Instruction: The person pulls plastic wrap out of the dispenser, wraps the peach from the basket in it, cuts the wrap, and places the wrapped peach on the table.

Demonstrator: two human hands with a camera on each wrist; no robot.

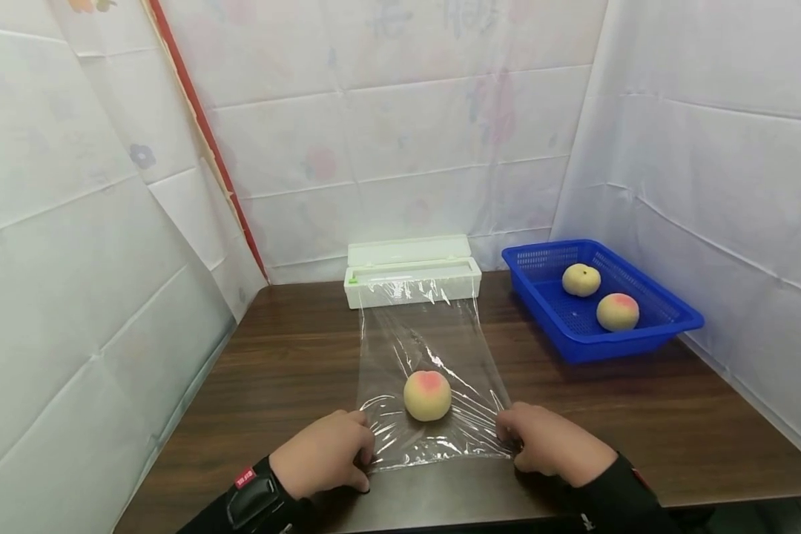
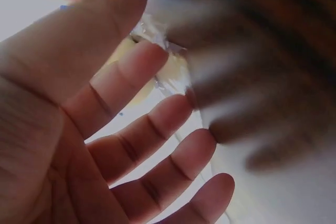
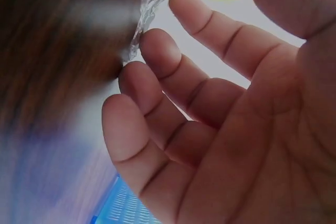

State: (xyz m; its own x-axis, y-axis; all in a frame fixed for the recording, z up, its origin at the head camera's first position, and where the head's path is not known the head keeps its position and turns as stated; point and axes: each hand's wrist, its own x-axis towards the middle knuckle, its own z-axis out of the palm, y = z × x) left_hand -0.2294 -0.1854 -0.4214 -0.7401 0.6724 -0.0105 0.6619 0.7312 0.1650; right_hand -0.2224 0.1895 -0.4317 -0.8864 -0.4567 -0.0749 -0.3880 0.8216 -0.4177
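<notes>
A sheet of clear plastic wrap (image 1: 400,341) lies stretched over the table toward me, drawn out of a white wrap dispenser box (image 1: 414,291) whose lid stands up. On the wrap sits a pale yellow peach (image 1: 427,397) with a pink top. My left hand (image 1: 327,452) is at the wrap's near left corner; its fingers (image 2: 168,114) are spread and fairly straight, fingertips down at the table. At the near right corner is my right hand (image 1: 554,441), its fingers (image 3: 157,56) loosely bent and the wrap's crumpled edge by the fingertips. Thumbs stand apart from the fingers.
A blue plastic basket (image 1: 554,326) with two more peaches, one plain yellow (image 1: 581,279) and one pink-topped (image 1: 617,311), stands at the right. White sheeting (image 1: 400,133) closes off the back and both sides of the dark wooden table (image 1: 280,371).
</notes>
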